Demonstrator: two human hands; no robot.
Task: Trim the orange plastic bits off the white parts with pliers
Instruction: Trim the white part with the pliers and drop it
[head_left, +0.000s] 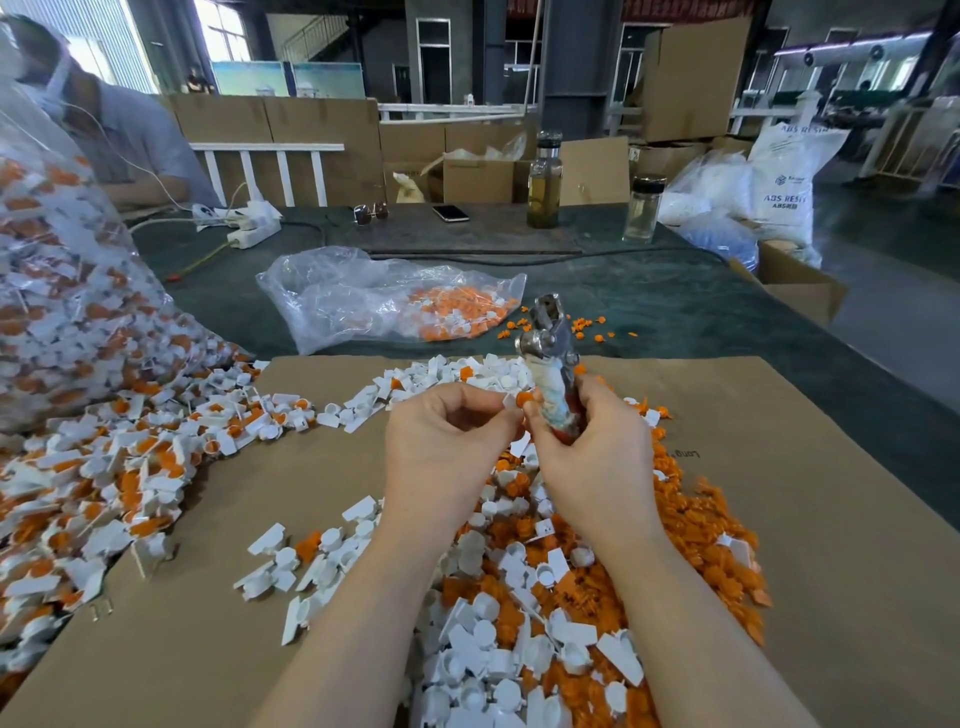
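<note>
A: Quick pass. Surface?

B: Flat brown cardboard sheet (779, 467) over a dark green table (649, 306). Heaps of small hard plastic bits on it: white parts (483, 639), boxy tabs and little round cups, mixed with knobbly orange scraps (696, 525).

A: Left hand?

B: Left hand (441, 441) raised over the heap, fingers curled in, tips pinching a small white part with an orange bit (521, 399). The orange end pokes out to the right of the fingertips.

A: Right hand?

B: Right hand (592, 447) wraps the pliers (550, 358) by the handles. Handles look bound in dirty whitish tape with red showing below; head is dull scuffed metal, pointing up and away. The thumb tip touches the orange bit, so the piece sits between both hands' fingertips, just left of the handles, below the metal head.

A: Jaws on the piece?

B: No, well above it. Whether they're parted, can't tell.

A: Other stuff?

B: Crinkled clear plastic bag (363, 296) behind, partly filled with orange-white pieces. A big full bag (62, 291) on the left, spilling out.
</note>
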